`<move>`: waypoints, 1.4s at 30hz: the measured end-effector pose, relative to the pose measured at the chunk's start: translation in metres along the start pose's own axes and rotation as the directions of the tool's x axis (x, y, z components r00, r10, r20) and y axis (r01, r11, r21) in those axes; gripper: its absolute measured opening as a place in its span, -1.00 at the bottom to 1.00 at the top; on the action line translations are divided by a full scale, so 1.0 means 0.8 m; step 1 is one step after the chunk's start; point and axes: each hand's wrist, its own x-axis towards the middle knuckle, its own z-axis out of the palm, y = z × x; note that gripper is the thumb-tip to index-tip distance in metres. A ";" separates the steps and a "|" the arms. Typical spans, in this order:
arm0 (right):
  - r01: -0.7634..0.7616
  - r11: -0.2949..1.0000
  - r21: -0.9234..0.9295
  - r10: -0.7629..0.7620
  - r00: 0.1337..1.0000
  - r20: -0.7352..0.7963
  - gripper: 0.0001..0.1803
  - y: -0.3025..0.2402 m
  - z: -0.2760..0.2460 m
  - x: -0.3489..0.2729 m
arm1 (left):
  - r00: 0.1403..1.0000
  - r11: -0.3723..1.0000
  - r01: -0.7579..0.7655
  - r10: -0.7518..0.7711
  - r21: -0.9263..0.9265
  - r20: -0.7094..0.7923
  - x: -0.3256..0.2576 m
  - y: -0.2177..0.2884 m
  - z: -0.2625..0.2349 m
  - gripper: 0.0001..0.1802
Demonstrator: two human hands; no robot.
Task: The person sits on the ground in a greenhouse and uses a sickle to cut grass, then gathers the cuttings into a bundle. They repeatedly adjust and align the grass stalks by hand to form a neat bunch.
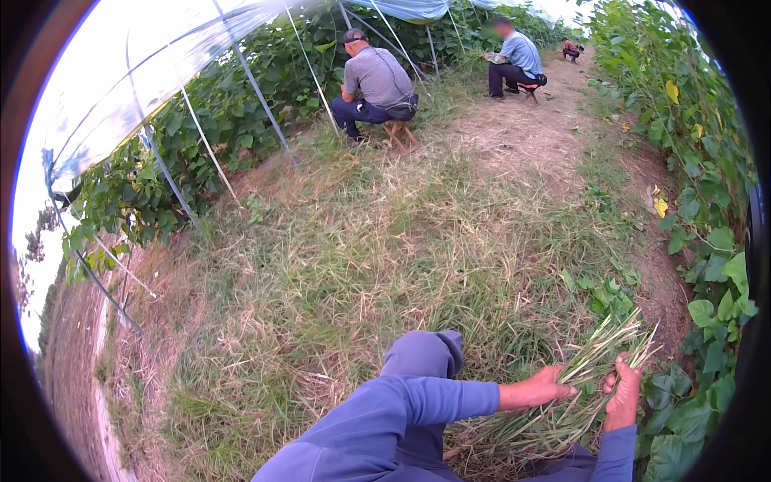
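At the lower right, a loose bundle of long, thin, pale-green grass stalks (593, 365) lies between my two hands. My left hand (540, 389) reaches across from the left and is closed around the bundle's left side. On its other side, my right hand (623, 392) grips the stalks with bent fingers, the thumb pointing up. The cut-looking pale ends stick up past both hands. Below, the lower, leafier ends fan out over my lap, partly hidden by my arms. My blue-grey sleeve and knee (422, 353) fill the bottom middle.
Matted grass (345, 265) covers the ground ahead. Leafy climbing plants (715, 265) stand close on my right. At the left, slanting metal poles (257, 88) carry plastic sheeting (185, 40). Two people (377, 84) (518, 60) sit on low stools farther off, and another is beyond.
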 end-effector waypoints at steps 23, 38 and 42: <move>0.051 0.996 0.079 -0.058 0.995 0.078 -0.77 -0.004 0.009 -0.005 | 1.000 0.996 -0.017 0.019 0.085 -0.022 -0.003 0.013 0.000 -0.64; 0.049 0.993 0.106 -0.056 0.997 0.058 -0.77 -0.005 0.018 -0.010 | 0.999 0.999 -0.001 0.003 0.032 -0.045 -0.007 0.022 -0.002 -0.59; 0.046 0.998 0.047 -0.047 0.998 0.030 -0.82 -0.011 0.024 -0.008 | 0.996 0.996 -0.084 0.084 -0.009 -0.013 0.012 0.003 -0.022 -0.54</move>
